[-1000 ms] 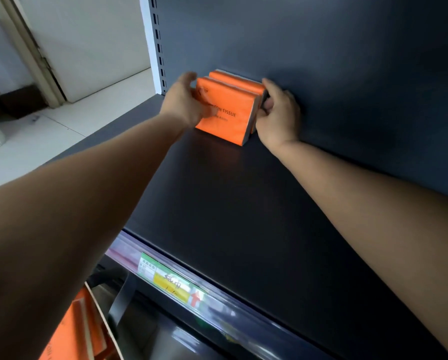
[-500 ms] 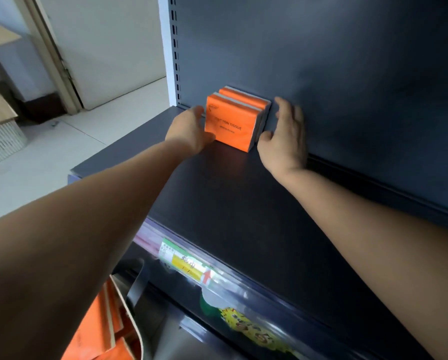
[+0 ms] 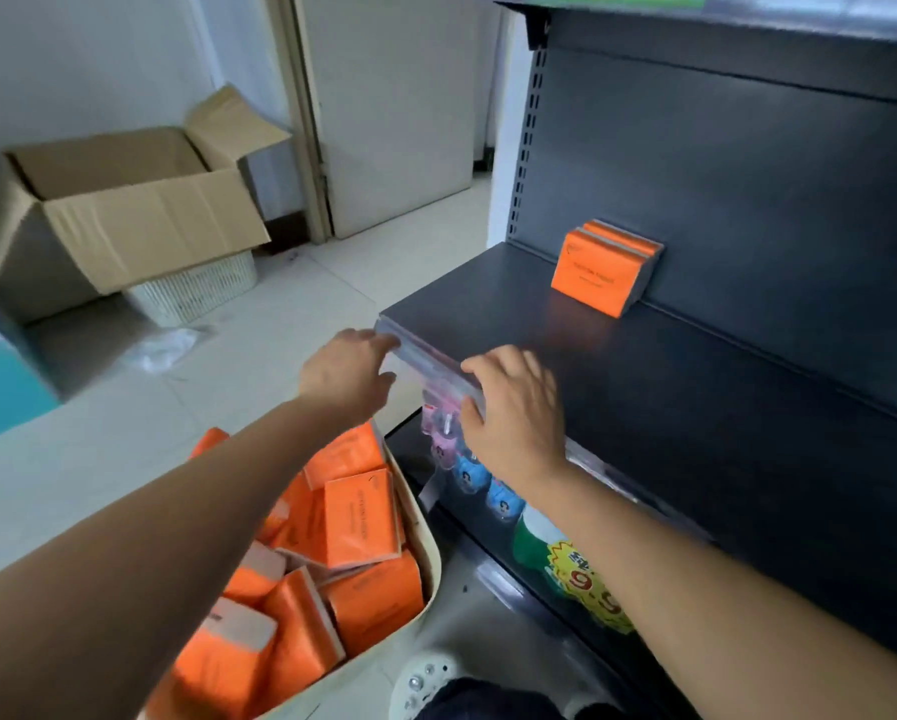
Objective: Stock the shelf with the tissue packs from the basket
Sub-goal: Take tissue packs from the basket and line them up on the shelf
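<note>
Restock: both hands empty, between shelf and basket.
Left hand (image 3: pixel 347 374) and right hand (image 3: pixel 514 407) spread, holding nothing. Two packs (image 3: pixel 605 267) upright at shelf (image 3: pixel 488 309) back; basket (image 3: pixel 415 605) full. Advice: grip two packs, set flush beside those.

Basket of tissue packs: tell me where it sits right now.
In the head view the basket sits on the floor at lower left, beside the shelf, under the left hand, still full of orange tissue packs.
</note>
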`<state>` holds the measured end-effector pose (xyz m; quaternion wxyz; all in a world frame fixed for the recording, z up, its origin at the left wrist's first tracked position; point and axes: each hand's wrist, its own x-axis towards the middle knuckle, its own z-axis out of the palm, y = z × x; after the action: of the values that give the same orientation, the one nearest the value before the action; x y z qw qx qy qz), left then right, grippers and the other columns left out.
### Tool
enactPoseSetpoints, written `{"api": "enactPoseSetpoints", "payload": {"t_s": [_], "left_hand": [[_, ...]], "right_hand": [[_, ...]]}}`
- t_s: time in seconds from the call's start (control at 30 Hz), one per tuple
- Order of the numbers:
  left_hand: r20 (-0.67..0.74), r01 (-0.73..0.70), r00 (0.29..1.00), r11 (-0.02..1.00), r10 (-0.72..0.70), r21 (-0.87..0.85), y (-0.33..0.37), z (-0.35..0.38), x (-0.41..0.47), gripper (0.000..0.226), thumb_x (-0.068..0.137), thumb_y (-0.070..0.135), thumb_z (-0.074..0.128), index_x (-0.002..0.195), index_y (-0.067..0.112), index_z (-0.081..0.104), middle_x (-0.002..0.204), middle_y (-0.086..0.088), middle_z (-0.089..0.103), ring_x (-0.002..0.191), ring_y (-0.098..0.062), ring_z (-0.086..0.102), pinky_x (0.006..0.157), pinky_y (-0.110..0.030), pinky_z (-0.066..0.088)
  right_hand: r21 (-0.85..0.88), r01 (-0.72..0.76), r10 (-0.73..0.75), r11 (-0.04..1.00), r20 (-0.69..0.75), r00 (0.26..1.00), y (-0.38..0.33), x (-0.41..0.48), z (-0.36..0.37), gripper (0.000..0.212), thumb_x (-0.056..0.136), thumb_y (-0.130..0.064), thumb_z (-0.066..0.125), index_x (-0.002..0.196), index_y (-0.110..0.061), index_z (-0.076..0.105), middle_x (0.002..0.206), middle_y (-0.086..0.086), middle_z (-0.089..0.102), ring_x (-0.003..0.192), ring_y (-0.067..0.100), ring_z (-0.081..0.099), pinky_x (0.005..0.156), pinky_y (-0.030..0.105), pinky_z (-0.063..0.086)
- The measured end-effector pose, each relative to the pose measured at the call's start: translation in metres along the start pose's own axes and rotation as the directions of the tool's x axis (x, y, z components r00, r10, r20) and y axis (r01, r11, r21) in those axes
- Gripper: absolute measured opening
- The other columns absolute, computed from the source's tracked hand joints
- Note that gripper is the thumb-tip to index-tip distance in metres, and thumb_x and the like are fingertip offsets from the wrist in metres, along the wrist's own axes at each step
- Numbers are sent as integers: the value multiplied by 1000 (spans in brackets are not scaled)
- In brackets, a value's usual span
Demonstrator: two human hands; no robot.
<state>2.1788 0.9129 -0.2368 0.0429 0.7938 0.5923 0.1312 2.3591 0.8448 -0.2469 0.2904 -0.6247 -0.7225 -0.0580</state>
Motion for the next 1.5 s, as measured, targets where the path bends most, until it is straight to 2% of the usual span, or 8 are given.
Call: {"api": "enactPoseSetpoints", "payload": {"t_s": [0.3,0.43,0.63,0.87,1.0,1.13,1.3,1.5], "left_hand": [[288,299,882,915,-373,270,-118,42,-120,68,81,30,59,143,30,32,142,-2,39,133,-24,35,104,-39,35],[444,426,799,903,-406,59,-148,60,-143,91,73,15,61,150,26,12,151,-10,22,139,-33,25,111,-41,30],[409,388,840,922,-357,9,-167,66,-158,107,74,5,66,150,29,-6,148,-12,15,127,-35,42,91,-36,49],[396,462,826,885,-402,-65,-177,63,-165,61,71,16,78,124,15,48,121,-5,57,104,-20,57,85,-29,49],[482,427,802,903,-353,-49,-169,61,-168,60,76,20,76,130,23,50,120,2,58,106,-15,54,87,-24,44],[497,401,839,868,-219,-294,-151,44,-142,56,72,14,80,123,20,57,109,3,55,105,-15,53,87,-23,41],[385,189,922,919,-45,-346,-129,46,-106,59,73,-4,66,125,23,57,122,0,55,115,-18,51,95,-30,43],[372,169,921,978,-113,-122,-87,96,-76,69,80,-10,42,143,18,38,148,-5,35,132,-26,40,103,-34,40]], "right_hand": [[-21,-2,12,1000,466,884,-92,-54,71,30,85,-33,60,111,-20,55,116,5,54,113,27,48,94,40,40],[15,-50,33,999,564,825,-111,-68,94,30,87,-32,56,114,-19,54,121,8,52,119,29,45,98,40,37],[67,-26,-25,997,666,745,-116,-85,113,35,90,-37,56,120,-20,53,122,6,52,118,26,45,98,39,40],[195,-74,-75,978,660,747,-128,-86,120,35,90,-34,58,121,-20,53,120,4,54,116,25,45,96,37,41],[220,-76,-97,973,680,727,-129,-88,120,39,89,-33,59,125,-21,50,123,3,54,119,24,45,97,37,42],[332,-175,-117,927,699,705,-130,-85,118,56,84,-41,64,132,-25,41,128,-1,53,123,22,44,97,37,42],[264,-356,134,896,605,785,-114,-69,112,67,86,-36,65,142,-28,31,129,2,55,117,25,54,89,37,45],[124,-509,444,852,343,827,-74,-61,99,43,83,-34,63,122,-28,45,113,2,55,86,21,57,60,29,47]]}}
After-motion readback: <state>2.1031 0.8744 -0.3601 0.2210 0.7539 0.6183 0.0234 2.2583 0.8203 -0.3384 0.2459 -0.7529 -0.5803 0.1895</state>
